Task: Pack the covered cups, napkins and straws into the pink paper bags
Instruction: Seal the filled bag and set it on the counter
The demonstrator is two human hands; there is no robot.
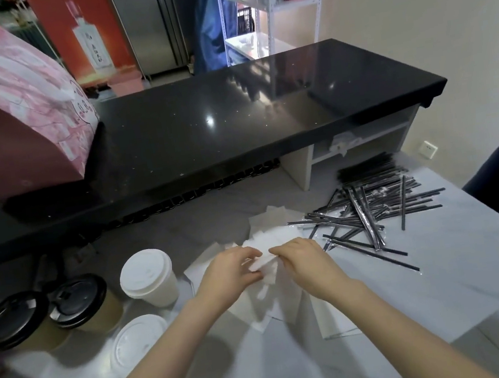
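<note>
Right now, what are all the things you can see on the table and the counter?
pink paper bags: count unclear, pink, lying on the counter, far left
counter: one, shiny black, behind the table
brown cups: two, black lids, left side of the table
white cups: two, white lids, beside the brown cups
napkins: a loose pile, white, middle of the table
straws: many, black in clear wrappers, right of the napkins
table: one, pale grey
hands: two, left hand and right hand, both pinching one napkin over the pile
</note>
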